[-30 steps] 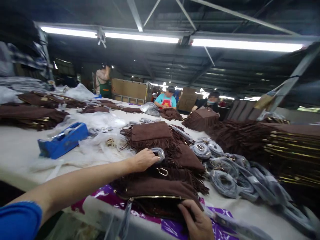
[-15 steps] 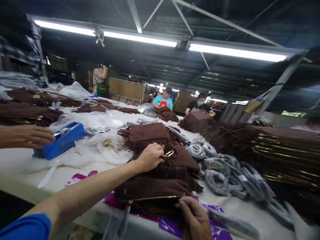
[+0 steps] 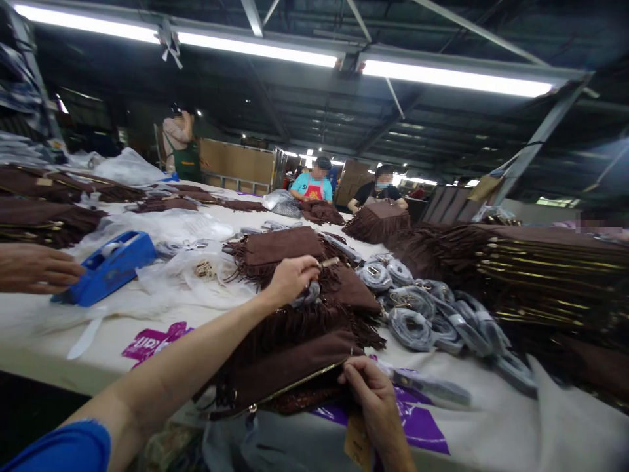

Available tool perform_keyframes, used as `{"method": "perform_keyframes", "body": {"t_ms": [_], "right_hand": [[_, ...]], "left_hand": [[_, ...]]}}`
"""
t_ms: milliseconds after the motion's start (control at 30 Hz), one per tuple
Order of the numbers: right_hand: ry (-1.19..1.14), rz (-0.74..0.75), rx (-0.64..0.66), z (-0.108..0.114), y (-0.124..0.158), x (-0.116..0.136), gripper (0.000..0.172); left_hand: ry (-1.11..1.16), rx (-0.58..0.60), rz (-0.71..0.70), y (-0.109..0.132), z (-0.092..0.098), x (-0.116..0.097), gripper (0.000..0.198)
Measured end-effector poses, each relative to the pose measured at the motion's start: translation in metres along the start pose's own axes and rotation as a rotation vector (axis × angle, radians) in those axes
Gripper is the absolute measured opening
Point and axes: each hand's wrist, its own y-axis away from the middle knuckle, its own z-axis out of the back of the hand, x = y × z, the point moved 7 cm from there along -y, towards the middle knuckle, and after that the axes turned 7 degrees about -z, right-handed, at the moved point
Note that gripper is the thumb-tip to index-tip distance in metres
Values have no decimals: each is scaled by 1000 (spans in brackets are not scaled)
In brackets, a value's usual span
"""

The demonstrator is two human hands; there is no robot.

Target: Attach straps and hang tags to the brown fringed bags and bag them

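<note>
A brown fringed bag (image 3: 295, 367) lies in front of me with its gold zip open along the near edge. My right hand (image 3: 376, 400) pinches the bag's edge by the right end of the zip. A cardboard tag (image 3: 358, 442) hangs below that hand. Above the bag, my left hand (image 3: 292, 278) is closed on a strap in grey wrapping (image 3: 308, 295), its metal clip (image 3: 329, 262) sticking out past the fingers. Behind that hand are more brown fringed bags (image 3: 282, 248). Inside the open bag, patterned material shows only in part.
Several wrapped coiled straps (image 3: 413, 328) lie right of the bags, before a tall bag stack (image 3: 555, 275). At left, a co-worker's hand (image 3: 37, 269) touches a blue tape dispenser (image 3: 113, 265). Purple plastic (image 3: 417, 419) lies under the bag. Co-workers (image 3: 314, 183) are across the table.
My left hand has lifted slightly, and the strap's clip has turned. My right hand has raised its end of the bag, so the zip now slants. The camera view has shifted.
</note>
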Motion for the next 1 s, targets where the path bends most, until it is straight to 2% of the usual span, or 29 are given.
{"method": "perform_keyframes", "body": {"t_ms": [67, 100, 167, 200, 233, 267, 333, 367, 433, 500, 533, 600, 800, 1000], "right_hand": [[11, -1, 80, -6, -1, -1, 32], [14, -3, 100, -8, -2, -1, 32], [16, -13, 101, -10, -2, -1, 32], [13, -20, 103, -11, -3, -1, 33], [6, -25, 100, -11, -3, -1, 33], [-2, -26, 98, -11, -2, -1, 33], [-22, -18, 103, -11, -2, 0, 33], [-29, -12, 102, -11, -1, 1, 33], [-30, -5, 108, -10, 0, 2, 32], [-16, -12, 127, -11, 1, 3, 31], [-12, -22, 141, -12, 1, 4, 31], [-21, -44, 157, -13, 1, 5, 30], [-35, -77, 132, -12, -1, 5, 32], [-57, -86, 118, -12, -2, 4, 33]], "left_hand": [[148, -232, 65, -30, 46, 9, 12], [187, -325, 68, -41, 66, 7, 12], [170, -405, -6, -53, 90, -14, 12], [99, -384, -70, -53, 93, -31, 13], [-3, -325, -143, -47, 87, -51, 12], [-124, -230, -215, -37, 72, -70, 12], [-308, -8, -324, -5, 27, -97, 12], [-351, 100, -355, 14, 1, -103, 15], [-361, 245, -345, 49, -44, -100, 18], [-335, 291, -254, 74, -73, -85, 19], [-319, 292, -216, 82, -81, -78, 19], [-283, 264, -175, 91, -87, -69, 19], [-197, 122, -140, 91, -77, -65, 15], [-160, 52, -201, 97, -74, -68, 17]]}}
